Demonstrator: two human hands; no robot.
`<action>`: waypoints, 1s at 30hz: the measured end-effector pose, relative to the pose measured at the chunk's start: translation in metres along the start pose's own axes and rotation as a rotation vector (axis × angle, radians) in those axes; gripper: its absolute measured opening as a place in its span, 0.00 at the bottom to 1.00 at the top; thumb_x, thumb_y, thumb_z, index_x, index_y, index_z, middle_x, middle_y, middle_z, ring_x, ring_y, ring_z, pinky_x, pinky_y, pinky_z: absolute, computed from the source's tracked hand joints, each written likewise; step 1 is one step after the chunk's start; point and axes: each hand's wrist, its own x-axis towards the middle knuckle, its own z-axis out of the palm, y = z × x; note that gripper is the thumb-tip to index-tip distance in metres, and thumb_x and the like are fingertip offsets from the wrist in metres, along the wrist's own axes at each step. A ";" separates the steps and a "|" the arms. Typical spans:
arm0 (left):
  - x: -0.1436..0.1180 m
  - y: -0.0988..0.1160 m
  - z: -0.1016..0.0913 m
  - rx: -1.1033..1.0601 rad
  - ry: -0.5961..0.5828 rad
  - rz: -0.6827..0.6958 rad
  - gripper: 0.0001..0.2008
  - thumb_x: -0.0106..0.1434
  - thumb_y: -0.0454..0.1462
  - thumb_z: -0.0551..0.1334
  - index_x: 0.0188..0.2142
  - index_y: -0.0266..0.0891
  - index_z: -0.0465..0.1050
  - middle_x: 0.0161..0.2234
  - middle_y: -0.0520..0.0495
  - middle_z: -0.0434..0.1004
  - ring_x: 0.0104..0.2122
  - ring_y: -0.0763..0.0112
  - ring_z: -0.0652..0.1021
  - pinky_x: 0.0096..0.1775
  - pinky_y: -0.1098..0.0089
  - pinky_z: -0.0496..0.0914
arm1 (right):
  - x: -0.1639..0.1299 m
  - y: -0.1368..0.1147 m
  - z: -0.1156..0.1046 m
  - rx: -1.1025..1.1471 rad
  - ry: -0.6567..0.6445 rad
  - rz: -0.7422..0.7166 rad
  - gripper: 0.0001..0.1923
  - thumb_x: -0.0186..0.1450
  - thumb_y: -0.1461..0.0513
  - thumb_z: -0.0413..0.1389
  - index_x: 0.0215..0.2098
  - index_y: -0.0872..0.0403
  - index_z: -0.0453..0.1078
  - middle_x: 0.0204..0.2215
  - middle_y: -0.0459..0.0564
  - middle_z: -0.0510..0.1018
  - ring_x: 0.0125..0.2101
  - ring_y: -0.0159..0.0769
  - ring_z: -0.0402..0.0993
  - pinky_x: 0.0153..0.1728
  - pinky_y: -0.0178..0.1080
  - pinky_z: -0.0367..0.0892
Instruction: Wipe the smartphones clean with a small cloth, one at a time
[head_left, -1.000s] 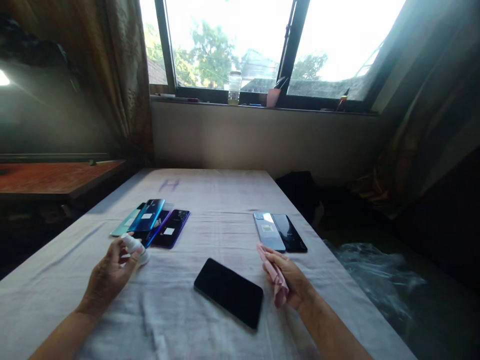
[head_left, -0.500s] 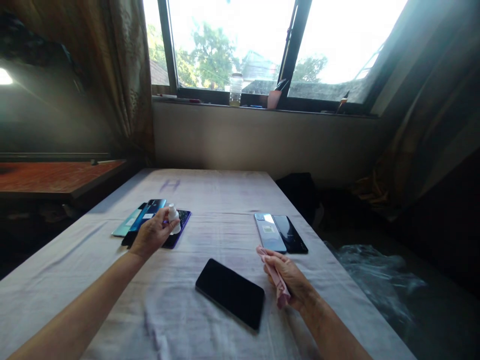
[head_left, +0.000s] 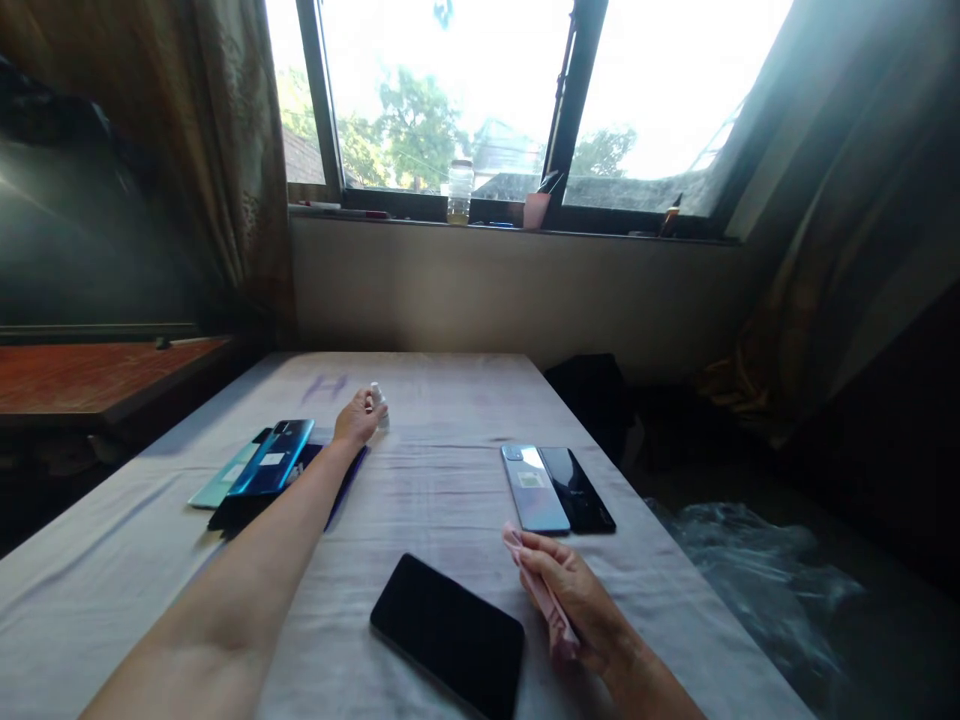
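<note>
My left hand (head_left: 355, 419) is closed around a small white bottle (head_left: 379, 408), stretched out over the far part of the table. Below that forearm lie several phones; a blue phone (head_left: 271, 458) and a pale green phone (head_left: 225, 478) show, and a purple-edged one is partly hidden by the arm. In my right hand (head_left: 574, 590) is a folded pink cloth (head_left: 546, 597). A black phone (head_left: 450, 635) lies screen up to the left of that hand. Just beyond it, a silver phone (head_left: 534, 488) and a dark phone (head_left: 579, 490) rest side by side.
A wrinkled white cloth (head_left: 420, 390) covers the table. On the windowsill stand a clear jar (head_left: 460, 190) and a pink cup (head_left: 535, 210). Clear plastic wrap (head_left: 750, 570) lies beyond the right edge. At left is a reddish-brown desk (head_left: 97, 375) with a dark screen (head_left: 82, 220).
My left hand has carried the white bottle forward and to the right, away from the phones. My right hand still holds the cloth. The view has tilted slightly upward.
</note>
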 end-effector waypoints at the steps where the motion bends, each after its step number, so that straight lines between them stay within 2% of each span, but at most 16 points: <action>1: 0.002 -0.001 0.004 -0.005 -0.001 -0.008 0.18 0.70 0.42 0.63 0.56 0.39 0.69 0.54 0.42 0.73 0.47 0.59 0.78 0.47 0.54 0.75 | 0.000 0.000 0.000 0.008 0.007 -0.001 0.15 0.51 0.56 0.71 0.37 0.49 0.81 0.32 0.50 0.84 0.42 0.42 0.82 0.35 0.35 0.78; 8: 0.006 -0.009 0.013 -0.039 -0.008 0.022 0.18 0.70 0.42 0.64 0.56 0.39 0.69 0.54 0.42 0.73 0.47 0.59 0.78 0.46 0.54 0.75 | 0.001 0.003 0.004 0.027 0.032 -0.003 0.16 0.49 0.57 0.72 0.35 0.51 0.81 0.30 0.52 0.84 0.45 0.44 0.81 0.38 0.35 0.77; 11: -0.006 -0.014 0.010 -0.055 0.021 0.089 0.18 0.70 0.42 0.63 0.56 0.39 0.69 0.54 0.42 0.73 0.47 0.59 0.78 0.46 0.54 0.75 | 0.000 0.002 0.003 0.027 0.033 0.000 0.16 0.49 0.56 0.73 0.35 0.51 0.81 0.32 0.51 0.84 0.45 0.44 0.81 0.38 0.35 0.77; 14: -0.041 -0.023 0.003 -0.067 0.065 0.201 0.19 0.70 0.42 0.63 0.57 0.39 0.69 0.55 0.41 0.72 0.49 0.58 0.77 0.48 0.53 0.75 | 0.000 0.000 0.000 0.016 0.050 0.012 0.15 0.49 0.56 0.72 0.34 0.51 0.81 0.34 0.51 0.85 0.42 0.43 0.81 0.35 0.34 0.77; 17: -0.102 -0.037 -0.005 -0.062 0.030 0.372 0.22 0.72 0.46 0.58 0.61 0.41 0.66 0.59 0.39 0.71 0.56 0.54 0.74 0.55 0.49 0.70 | 0.000 -0.002 -0.003 0.010 0.071 0.020 0.15 0.49 0.57 0.72 0.34 0.52 0.81 0.36 0.52 0.85 0.40 0.41 0.82 0.34 0.33 0.76; 19: -0.146 -0.044 -0.010 -0.045 -0.087 0.505 0.23 0.72 0.50 0.55 0.60 0.44 0.69 0.57 0.40 0.74 0.57 0.55 0.74 0.58 0.52 0.69 | 0.000 -0.004 -0.004 0.006 0.086 0.027 0.15 0.49 0.58 0.72 0.35 0.53 0.81 0.36 0.51 0.85 0.38 0.39 0.82 0.34 0.32 0.76; 21: -0.182 -0.047 -0.013 -0.023 -0.239 0.636 0.25 0.67 0.53 0.60 0.59 0.46 0.71 0.58 0.42 0.75 0.59 0.54 0.73 0.60 0.55 0.67 | 0.000 -0.006 -0.004 -0.005 0.100 0.038 0.15 0.49 0.59 0.71 0.35 0.53 0.81 0.35 0.50 0.85 0.36 0.37 0.82 0.33 0.31 0.75; 22: -0.196 -0.047 -0.014 -0.009 -0.304 0.691 0.30 0.63 0.55 0.63 0.61 0.47 0.69 0.60 0.42 0.74 0.60 0.53 0.72 0.61 0.54 0.65 | -0.001 -0.006 -0.004 -0.011 0.110 0.044 0.14 0.50 0.60 0.71 0.35 0.53 0.81 0.34 0.50 0.85 0.35 0.36 0.81 0.32 0.31 0.74; 25: -0.214 -0.044 -0.014 0.039 -0.434 0.792 0.42 0.56 0.55 0.69 0.67 0.48 0.62 0.63 0.43 0.70 0.62 0.52 0.69 0.65 0.50 0.58 | -0.002 -0.008 -0.003 -0.036 0.124 0.039 0.12 0.52 0.61 0.70 0.36 0.53 0.81 0.32 0.48 0.84 0.31 0.34 0.80 0.28 0.29 0.73; 27: -0.214 -0.040 -0.014 0.074 -0.457 0.810 0.42 0.57 0.52 0.69 0.68 0.47 0.60 0.63 0.42 0.69 0.63 0.52 0.69 0.66 0.48 0.55 | -0.005 -0.008 -0.004 -0.046 0.133 0.037 0.12 0.53 0.61 0.69 0.36 0.52 0.81 0.31 0.48 0.84 0.29 0.32 0.79 0.25 0.29 0.71; 30: -0.214 -0.036 -0.014 0.122 -0.431 0.800 0.40 0.57 0.49 0.69 0.66 0.46 0.62 0.61 0.41 0.72 0.61 0.51 0.71 0.66 0.46 0.54 | -0.014 -0.010 -0.009 -0.075 0.135 0.042 0.14 0.53 0.60 0.69 0.38 0.53 0.81 0.27 0.47 0.83 0.23 0.30 0.76 0.18 0.28 0.66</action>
